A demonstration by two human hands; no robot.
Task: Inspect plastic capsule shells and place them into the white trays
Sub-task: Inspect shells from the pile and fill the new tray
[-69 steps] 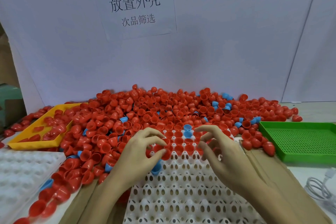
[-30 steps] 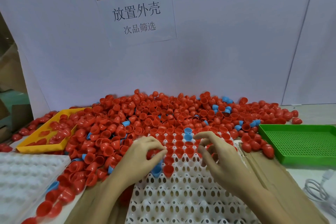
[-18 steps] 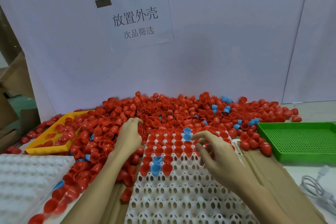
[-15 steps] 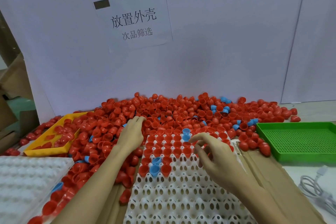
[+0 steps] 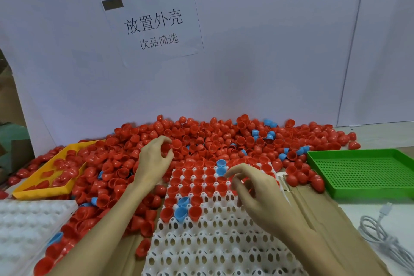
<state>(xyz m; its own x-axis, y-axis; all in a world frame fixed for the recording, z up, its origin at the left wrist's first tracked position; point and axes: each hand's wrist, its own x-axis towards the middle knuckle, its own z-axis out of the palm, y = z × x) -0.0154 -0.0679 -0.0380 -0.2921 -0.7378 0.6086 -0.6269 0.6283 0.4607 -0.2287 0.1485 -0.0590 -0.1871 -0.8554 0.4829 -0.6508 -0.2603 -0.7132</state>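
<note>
A big heap of red capsule shells (image 5: pixel 224 139), with a few blue ones mixed in, lies along the white back wall. In front of it is the white tray (image 5: pixel 212 242); its far rows hold red shells and a few blue shells (image 5: pixel 180 212). My left hand (image 5: pixel 154 159) reaches into the heap left of the tray, thumb and fingers curled round a red shell (image 5: pixel 176 144). My right hand (image 5: pixel 257 195) hovers over the tray's far right part, fingers curled. Red shows between them, apparently a shell it holds.
A second white tray (image 5: pixel 26 219) sits at the near left. A yellow tray (image 5: pixel 44 191) with red shells lies at the far left, a green mesh tray (image 5: pixel 358 174) at the right. Cardboard (image 5: pixel 313 208) lies under the tray; a white cable (image 5: pixel 380 233) coils at the near right.
My left hand left the tray's near filled row, where a blue and red shells now sit, and moved up-left into the heap. My right hand stayed over the tray.
</note>
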